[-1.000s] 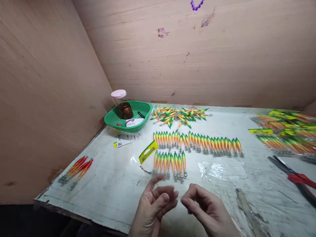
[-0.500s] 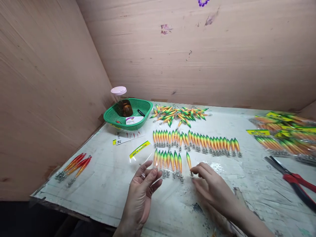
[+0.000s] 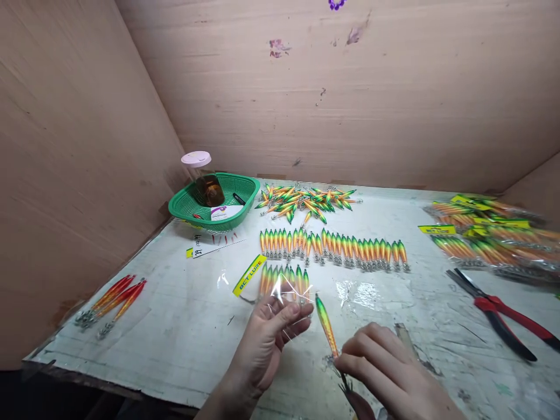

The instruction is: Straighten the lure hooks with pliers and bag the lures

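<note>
Between the thumb and fingers of my left hand (image 3: 273, 332) is a clear plastic bag (image 3: 286, 286) with a yellow "BCT LURE" header (image 3: 249, 275). My right hand (image 3: 385, 361) pinches a green-and-orange squid jig (image 3: 325, 324) by its hooked end, nose pointing up and away, just right of the bag. Behind the bag, several like jigs (image 3: 300, 277) lie in a short row, partly seen through the plastic. A longer row of jigs (image 3: 350, 248) lies farther back. At the back of the table is a loose pile of jigs (image 3: 306, 201).
A green basket (image 3: 214, 221) at back left holds a lidded jar (image 3: 207, 181), a card and a black pen. Red jigs (image 3: 116, 297) lie at the left. On the right are packed bags of jigs (image 3: 490, 239) and red-and-black pliers (image 3: 499, 309). Wooden panels (image 3: 332, 105) enclose the table.
My right hand has lifted the squid jig off the table and brought it nearer to me. The bag in my left hand has shifted right, over the short row.
</note>
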### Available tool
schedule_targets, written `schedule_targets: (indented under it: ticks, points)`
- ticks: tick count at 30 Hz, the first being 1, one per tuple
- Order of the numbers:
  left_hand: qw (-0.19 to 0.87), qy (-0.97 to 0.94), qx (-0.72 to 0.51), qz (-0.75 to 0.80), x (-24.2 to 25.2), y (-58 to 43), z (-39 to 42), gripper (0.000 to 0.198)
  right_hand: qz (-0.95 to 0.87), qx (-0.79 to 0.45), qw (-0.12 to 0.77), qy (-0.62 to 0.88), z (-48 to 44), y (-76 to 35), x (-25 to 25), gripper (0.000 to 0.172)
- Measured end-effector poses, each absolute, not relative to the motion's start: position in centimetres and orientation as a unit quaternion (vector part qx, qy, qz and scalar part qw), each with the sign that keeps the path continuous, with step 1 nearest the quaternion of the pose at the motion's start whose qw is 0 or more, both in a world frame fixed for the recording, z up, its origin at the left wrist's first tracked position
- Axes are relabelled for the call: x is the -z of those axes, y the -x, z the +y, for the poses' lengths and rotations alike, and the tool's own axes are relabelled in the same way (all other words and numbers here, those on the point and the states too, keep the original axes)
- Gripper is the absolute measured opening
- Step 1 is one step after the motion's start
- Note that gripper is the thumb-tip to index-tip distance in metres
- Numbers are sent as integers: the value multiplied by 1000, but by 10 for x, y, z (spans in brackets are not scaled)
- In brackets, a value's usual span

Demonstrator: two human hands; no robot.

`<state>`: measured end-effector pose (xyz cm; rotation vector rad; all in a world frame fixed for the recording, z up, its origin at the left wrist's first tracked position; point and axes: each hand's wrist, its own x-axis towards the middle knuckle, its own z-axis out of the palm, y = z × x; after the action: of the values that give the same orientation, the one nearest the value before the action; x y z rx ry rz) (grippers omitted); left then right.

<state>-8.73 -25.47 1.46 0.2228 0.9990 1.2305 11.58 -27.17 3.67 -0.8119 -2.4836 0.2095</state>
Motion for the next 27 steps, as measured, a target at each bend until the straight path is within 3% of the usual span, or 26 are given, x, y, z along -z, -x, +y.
schedule_targets:
  ticks: [11,17,24,27]
  points:
    - [737,-252,-449,437,-29,100,-235,48,-931,-61,220,285,-272,-127,-50,25]
    - [764,-280,-418,403,-36,105,-221,47,-906,-28,300,298,-261,-139,-45,24]
    - [825,-282,-340,352,-35,102,-212,43,-899,-36,290,325,-255,-132,-53,33]
    - [831,-257,-375,319,-25,98,-210,39,-893,-31,302,332,-251,-120,-48,34]
